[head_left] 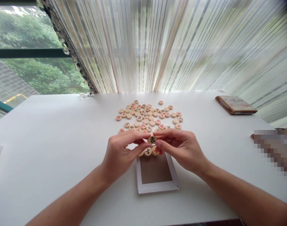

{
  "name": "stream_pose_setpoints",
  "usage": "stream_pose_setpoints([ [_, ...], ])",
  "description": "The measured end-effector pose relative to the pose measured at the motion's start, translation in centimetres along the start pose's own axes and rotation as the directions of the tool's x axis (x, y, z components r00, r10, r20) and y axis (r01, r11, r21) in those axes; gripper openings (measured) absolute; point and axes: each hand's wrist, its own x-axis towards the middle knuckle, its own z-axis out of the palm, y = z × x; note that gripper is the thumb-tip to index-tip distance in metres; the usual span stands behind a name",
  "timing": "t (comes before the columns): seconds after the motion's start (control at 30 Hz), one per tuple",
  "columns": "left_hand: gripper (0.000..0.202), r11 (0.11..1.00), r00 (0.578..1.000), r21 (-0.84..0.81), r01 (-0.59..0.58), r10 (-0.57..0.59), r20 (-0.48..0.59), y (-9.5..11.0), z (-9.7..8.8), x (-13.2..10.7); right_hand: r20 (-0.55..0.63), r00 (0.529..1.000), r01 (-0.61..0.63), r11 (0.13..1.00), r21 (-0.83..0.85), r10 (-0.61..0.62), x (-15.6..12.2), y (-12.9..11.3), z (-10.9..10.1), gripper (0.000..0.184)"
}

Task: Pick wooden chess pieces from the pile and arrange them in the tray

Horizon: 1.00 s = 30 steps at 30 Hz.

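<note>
My left hand [124, 147] pinching a black-marked disc [152, 140] at my twelve o'clock, loose discs [146, 121] beyond on the counter [63, 141], a shallow open box [157, 187] toward six from the disc, my right hand [183, 149] also pinching it, a patterned box [236, 105] toward two.

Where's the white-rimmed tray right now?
In the head view, the tray lies low, just right of centre, on the white table, below the left hand, right hand and the piece between them.
</note>
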Motion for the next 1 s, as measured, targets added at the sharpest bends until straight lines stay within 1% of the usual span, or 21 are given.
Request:
stream_pose_setpoints([
  [0.1,0.022,1.000,1.000,-0.004,0.007,-0.007,-0.002,0.0,0.0,0.0,-0.001,1.000,-0.016,1.000,-0.010,0.016,-0.1,0.2,-0.1,0.022],
  [0.23,0.021,0.999,0.999,-0.015,0.032,-0.032,0.004,0.0,0.0,0.0,0.003,0.999,-0.034,0.999,-0.026,0.034,-0.1,0.6,-0.4,0.030],
  [0.33,0.021,0.999,0.999,-0.020,0.043,-0.043,0.007,0.1,0.0,0.0,0.009,0.999,-0.037,0.999,-0.026,0.037,-0.1,0.5,-0.4,0.032],
  [0.57,0.014,0.999,0.999,-0.015,0.032,-0.032,0.009,0.4,-0.1,0.3,0.024,0.998,-0.057,0.996,-0.063,0.059,-0.1,0.1,-0.4,0.023],
  [0.63,0.012,0.999,0.999,-0.011,0.041,-0.041,0.021,0.5,0.0,0.3,0.025,0.997,-0.064,0.994,-0.094,0.066,-0.1,0.0,-0.3,0.016],
  [0.7,0.012,0.997,0.997,-0.021,0.075,-0.074,0.034,0.6,0.0,0.2,0.017,0.997,-0.067,0.990,-0.126,0.070,0.0,-0.1,-0.3,0.009],
  [0.77,0.016,0.989,0.991,-0.075,0.128,-0.126,0.038,0.6,0.2,0.0,0.011,0.997,-0.073,0.987,-0.143,0.076,0.0,-0.3,-0.2,0.013],
  [0.87,0.028,0.964,0.981,-0.185,0.192,-0.186,0.051,0.7,0.4,-0.2,0.017,0.994,-0.104,0.985,-0.139,0.107,0.1,-0.5,-0.3,0.022],
  [0.93,0.033,0.956,0.979,-0.214,0.201,-0.192,0.063,0.7,0.5,-0.3,0.032,0.988,-0.144,0.982,-0.125,0.149,0.1,-0.5,-0.3,0.026],
  [1.0,0.032,0.957,0.981,-0.214,0.194,-0.183,0.070,0.7,0.6,-0.2,0.050,0.980,-0.189,0.977,-0.094,0.194,0.2,-0.6,-0.3,0.028],
])
